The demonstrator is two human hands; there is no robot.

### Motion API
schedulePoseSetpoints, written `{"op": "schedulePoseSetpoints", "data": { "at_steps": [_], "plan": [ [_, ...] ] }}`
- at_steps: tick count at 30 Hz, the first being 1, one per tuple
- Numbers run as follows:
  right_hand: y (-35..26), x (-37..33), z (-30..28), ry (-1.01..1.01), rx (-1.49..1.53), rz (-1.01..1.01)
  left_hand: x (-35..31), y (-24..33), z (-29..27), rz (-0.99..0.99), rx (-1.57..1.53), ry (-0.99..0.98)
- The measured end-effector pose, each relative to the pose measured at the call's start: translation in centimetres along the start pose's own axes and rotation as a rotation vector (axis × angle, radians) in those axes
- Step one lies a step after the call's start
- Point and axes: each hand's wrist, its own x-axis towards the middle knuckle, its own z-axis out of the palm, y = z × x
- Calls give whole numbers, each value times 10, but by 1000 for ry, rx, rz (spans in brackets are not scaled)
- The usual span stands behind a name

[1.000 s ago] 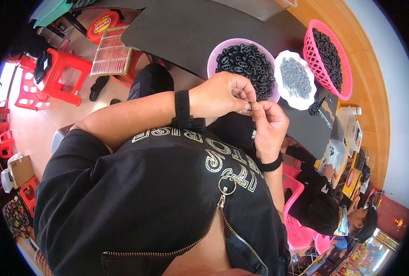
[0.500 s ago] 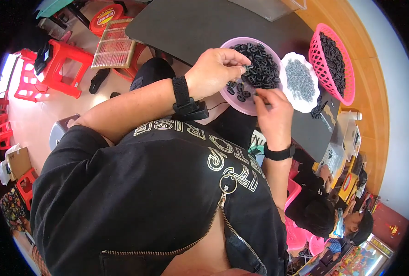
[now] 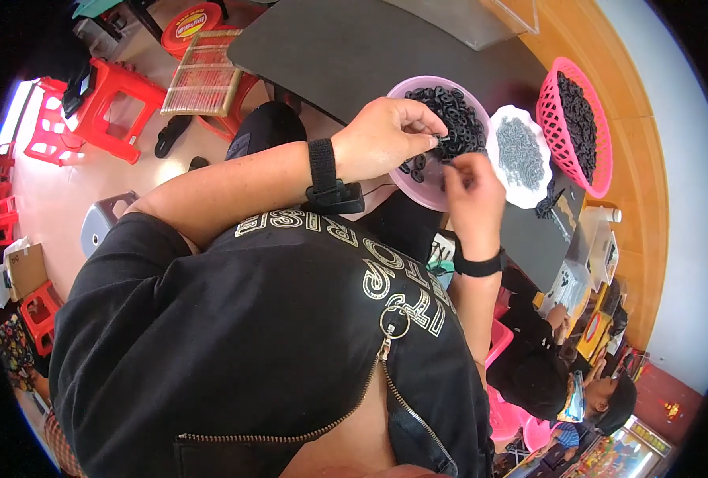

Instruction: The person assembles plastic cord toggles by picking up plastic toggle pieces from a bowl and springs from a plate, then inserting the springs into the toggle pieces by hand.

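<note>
Over the bowl (image 3: pixel 427 191) of black pieces (image 3: pixel 464 121), the left hand (image 3: pixel 376 140) and right hand (image 3: pixel 478 201) are apart, fingers curled; I can't tell whether either grips a piece. Plenty looks left: the bowl is well stocked, and on the bench (image 3: pixel 330 52) grey bits (image 3: pixel 520 150) fill the dish (image 3: pixel 527 197). Which pieces are done, I can't tell.

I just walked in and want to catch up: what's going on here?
A seated person is working with both bare hands over a purple bowl of black oval pieces. The left hand seems to pinch a small piece, too small to identify. The right hand is curled and blurred, so its grip is unclear. Beside the bowl are a white dish of grey bits and a pink basket of dark pieces.
</note>
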Motion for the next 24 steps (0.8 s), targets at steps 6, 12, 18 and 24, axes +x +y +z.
{"op": "schedulePoseSetpoints", "data": {
  "at_steps": [6,12,18,24],
  "plan": [
    [11,-9,-17,61,979,231,-3,7,8,-24,-59,-57],
    [8,-16,-22,-28,1366,279,-4,11,16,-30,-58,-157],
    [12,-22,-20,-65,1415,266,-6,12,20,-26,-16,-187],
    [13,-27,-17,-17,1355,202,-7,15,22,-53,-31,-207]
  ]
}}
